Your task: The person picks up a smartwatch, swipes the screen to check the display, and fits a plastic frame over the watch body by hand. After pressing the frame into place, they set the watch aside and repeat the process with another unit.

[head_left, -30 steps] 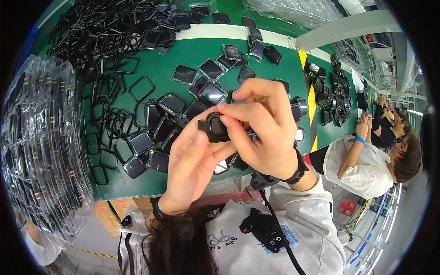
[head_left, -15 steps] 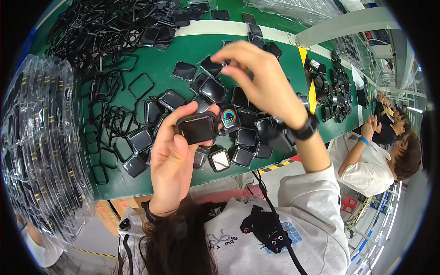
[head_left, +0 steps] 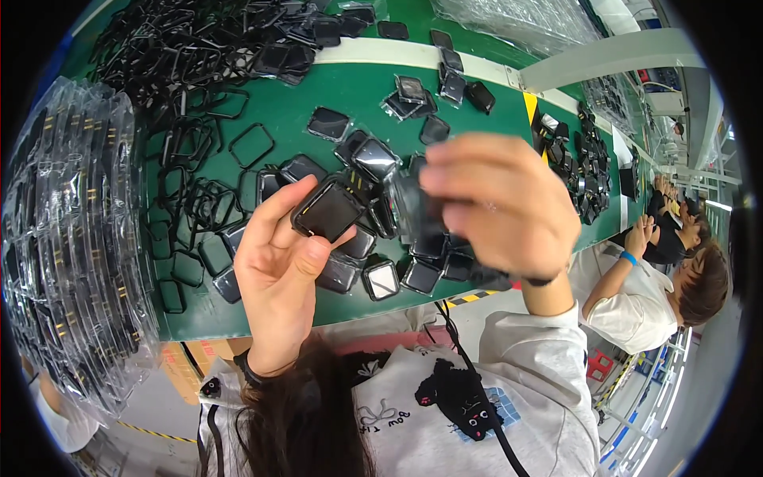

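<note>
Over the pile, my left hand point(head_left: 274, 274) grips a black, rounded-square watch case point(head_left: 327, 210) between thumb and fingers, its dark flat face tilted up. My right hand point(head_left: 501, 203) is smeared by motion to the right of it. At its fingertips is a dark square piece in clear film point(head_left: 413, 203), also blurred, apparently pinched. Beneath and around both hands lie several black square watch pieces in clear film, among them one with a shiny face point(head_left: 375, 159) and one with a whitish face point(head_left: 381, 280).
Loose black open frames point(head_left: 252, 145) lie to the left on the green table point(head_left: 286, 99), with a dense heap point(head_left: 175, 56) behind. Stacked clear plastic trays point(head_left: 71, 246) stand far left. More watch pieces point(head_left: 584, 163) sit beyond yellow-black tape. A co-worker point(head_left: 636, 294) is at the right.
My right hand has come down and toward me from the back of the pile, with a dark square piece now at its fingers. My left hand has turned the watch case and shifted slightly left.
</note>
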### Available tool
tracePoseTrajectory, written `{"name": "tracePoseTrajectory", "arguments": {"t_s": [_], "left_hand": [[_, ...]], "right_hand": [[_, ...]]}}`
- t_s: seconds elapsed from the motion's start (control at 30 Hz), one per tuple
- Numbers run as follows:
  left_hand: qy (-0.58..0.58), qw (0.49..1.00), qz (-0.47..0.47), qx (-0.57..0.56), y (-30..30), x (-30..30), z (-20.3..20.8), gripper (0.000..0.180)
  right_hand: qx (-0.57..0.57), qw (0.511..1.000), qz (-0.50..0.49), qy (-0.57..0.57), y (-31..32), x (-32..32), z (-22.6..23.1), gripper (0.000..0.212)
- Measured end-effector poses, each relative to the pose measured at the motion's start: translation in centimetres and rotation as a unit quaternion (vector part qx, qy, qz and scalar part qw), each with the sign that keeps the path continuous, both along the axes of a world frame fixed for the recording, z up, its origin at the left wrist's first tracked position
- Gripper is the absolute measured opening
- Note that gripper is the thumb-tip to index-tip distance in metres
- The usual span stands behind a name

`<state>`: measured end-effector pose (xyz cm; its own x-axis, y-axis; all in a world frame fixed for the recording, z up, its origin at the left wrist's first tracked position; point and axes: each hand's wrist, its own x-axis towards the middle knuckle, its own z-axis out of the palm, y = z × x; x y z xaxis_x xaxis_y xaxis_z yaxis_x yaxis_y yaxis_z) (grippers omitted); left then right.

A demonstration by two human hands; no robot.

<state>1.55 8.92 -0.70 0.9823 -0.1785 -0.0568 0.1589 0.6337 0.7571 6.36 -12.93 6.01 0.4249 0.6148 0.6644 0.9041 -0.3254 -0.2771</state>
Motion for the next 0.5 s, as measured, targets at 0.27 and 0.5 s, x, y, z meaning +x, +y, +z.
{"name": "tracePoseTrajectory", "arguments": {"t_s": [0.27,0.5], "left_hand": [[-0.018,1.0,-0.019,0.009,-1.8,-0.3,0.8,0.046],[-0.04,0.999,-0.024,0.011,-2.3,-0.7,0.4,0.045]], "right_hand": [[0.092,0.993,-0.012,-0.077,0.6,-3.3,-1.0,0.021],[0.032,0.998,-0.053,-0.031,-0.2,-4.1,-1.0,0.026]]}}
